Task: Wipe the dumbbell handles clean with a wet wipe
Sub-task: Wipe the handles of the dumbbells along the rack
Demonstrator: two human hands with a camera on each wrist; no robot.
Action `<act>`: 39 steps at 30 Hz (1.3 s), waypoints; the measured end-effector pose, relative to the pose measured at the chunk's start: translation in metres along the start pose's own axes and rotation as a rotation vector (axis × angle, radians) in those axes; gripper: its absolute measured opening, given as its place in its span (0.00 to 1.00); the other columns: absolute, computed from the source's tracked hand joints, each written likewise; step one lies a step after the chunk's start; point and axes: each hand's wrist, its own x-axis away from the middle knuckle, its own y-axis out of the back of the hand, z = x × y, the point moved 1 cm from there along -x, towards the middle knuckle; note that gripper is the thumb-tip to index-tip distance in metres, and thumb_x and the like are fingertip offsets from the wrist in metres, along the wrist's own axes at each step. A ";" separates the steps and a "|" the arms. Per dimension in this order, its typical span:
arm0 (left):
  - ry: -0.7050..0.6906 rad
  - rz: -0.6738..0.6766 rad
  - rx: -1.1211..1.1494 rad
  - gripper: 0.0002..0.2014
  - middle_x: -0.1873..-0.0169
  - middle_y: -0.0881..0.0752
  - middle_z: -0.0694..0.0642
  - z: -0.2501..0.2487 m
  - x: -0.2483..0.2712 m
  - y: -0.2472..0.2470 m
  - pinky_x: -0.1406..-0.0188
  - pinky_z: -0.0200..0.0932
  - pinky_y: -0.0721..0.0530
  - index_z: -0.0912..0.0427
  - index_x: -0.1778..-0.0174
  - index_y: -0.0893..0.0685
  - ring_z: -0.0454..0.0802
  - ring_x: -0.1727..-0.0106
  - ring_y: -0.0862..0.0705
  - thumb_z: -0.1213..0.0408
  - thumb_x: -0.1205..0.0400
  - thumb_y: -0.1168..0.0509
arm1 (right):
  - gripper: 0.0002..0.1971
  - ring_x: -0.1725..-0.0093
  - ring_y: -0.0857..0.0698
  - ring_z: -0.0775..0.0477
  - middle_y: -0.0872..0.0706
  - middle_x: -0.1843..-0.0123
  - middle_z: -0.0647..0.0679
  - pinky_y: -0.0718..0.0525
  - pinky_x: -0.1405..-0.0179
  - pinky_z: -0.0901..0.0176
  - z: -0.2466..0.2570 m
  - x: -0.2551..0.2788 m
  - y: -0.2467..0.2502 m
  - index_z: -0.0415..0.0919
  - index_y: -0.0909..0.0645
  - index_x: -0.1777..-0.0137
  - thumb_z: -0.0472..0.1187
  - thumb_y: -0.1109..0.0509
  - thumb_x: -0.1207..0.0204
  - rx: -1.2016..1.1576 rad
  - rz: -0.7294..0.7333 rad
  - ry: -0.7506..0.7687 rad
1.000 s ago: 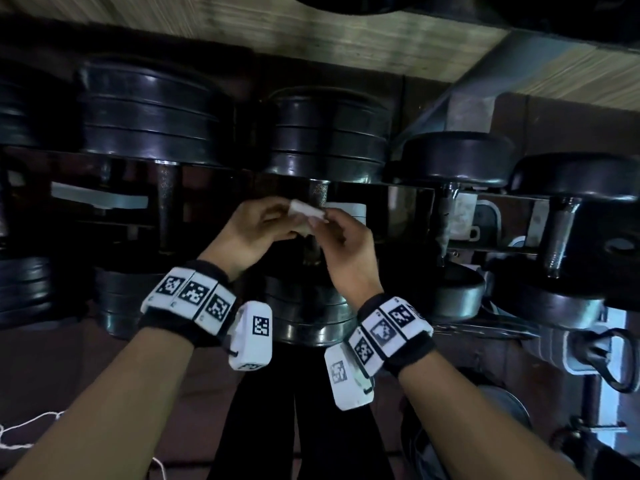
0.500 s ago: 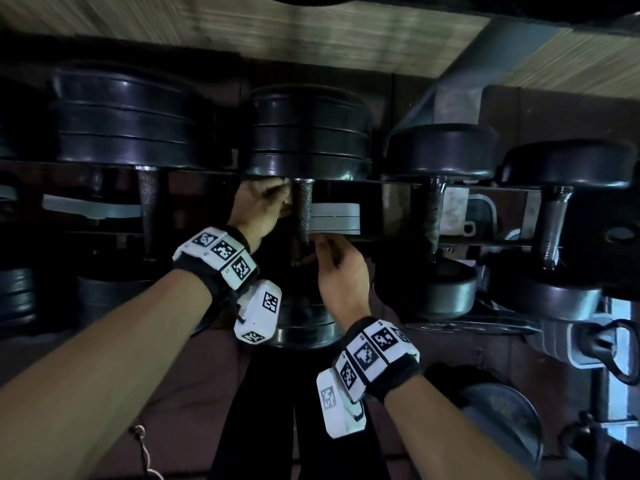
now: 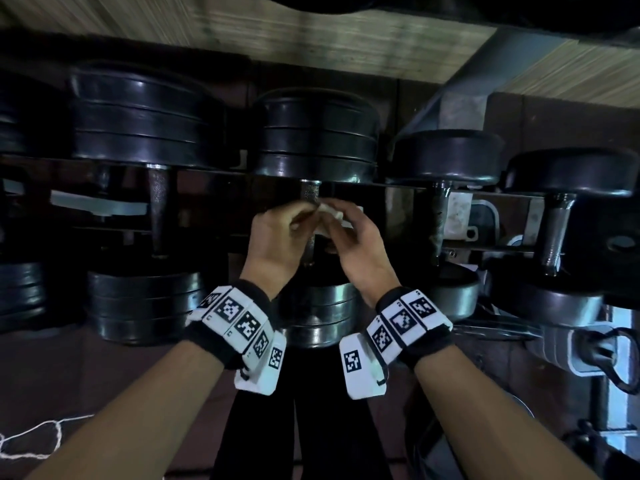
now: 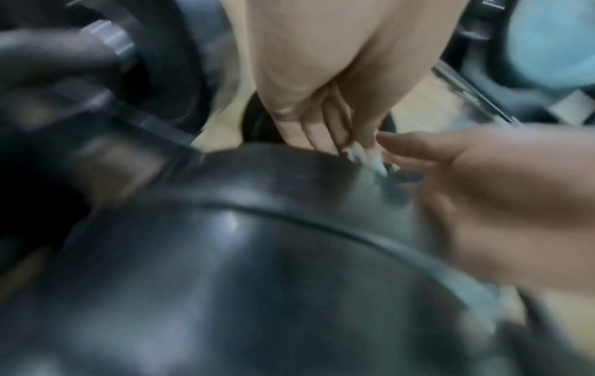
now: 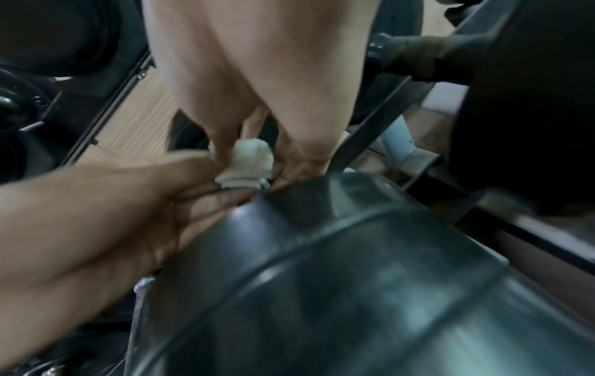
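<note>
Head view: both hands [image 3: 322, 237] pinching wet wipe [image 3: 330, 213] (against dumbbell handle [image 3: 310, 192]).

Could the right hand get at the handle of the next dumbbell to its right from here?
Probably yes: that handle stands bare with open space in front, but the right hand is pinching the wet wipe with the left hand.

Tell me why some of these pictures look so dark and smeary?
Head view: dim room, so the dumbbell rack is shadowy, though the hands and the white wet wipe stay fairly sharp. Left wrist view: strong blur smears the black weight plate and the fingers. Right wrist view: blurry too, with pale glare streaks on the plate, but the wipe shows clearly.
</note>
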 end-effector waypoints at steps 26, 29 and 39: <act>0.250 0.064 -0.202 0.11 0.49 0.09 0.52 0.044 0.054 0.044 0.42 0.42 0.16 0.59 0.43 0.11 0.50 0.45 0.12 0.72 0.17 0.35 | 0.04 0.52 0.18 0.49 0.16 0.53 0.49 0.26 0.52 0.67 -0.019 -0.025 0.023 0.32 0.11 0.50 0.30 0.26 0.23 0.797 0.478 0.151; 0.226 0.060 -0.240 0.11 0.51 0.08 0.55 0.041 0.052 0.040 0.46 0.45 0.15 0.60 0.44 0.11 0.55 0.48 0.11 0.72 0.16 0.36 | 0.07 0.52 0.18 0.55 0.17 0.51 0.52 0.24 0.52 0.74 -0.005 -0.009 0.013 0.31 0.11 0.47 0.28 0.26 0.23 0.764 0.584 0.361; 0.364 0.125 -0.152 0.11 0.51 0.11 0.45 0.041 0.055 0.050 0.55 0.17 0.26 0.53 0.42 0.12 0.41 0.48 0.14 0.68 0.15 0.36 | 0.08 0.47 0.16 0.49 0.12 0.46 0.41 0.18 0.43 0.57 -0.008 -0.018 0.017 0.31 0.12 0.46 0.26 0.29 0.22 0.887 0.610 0.402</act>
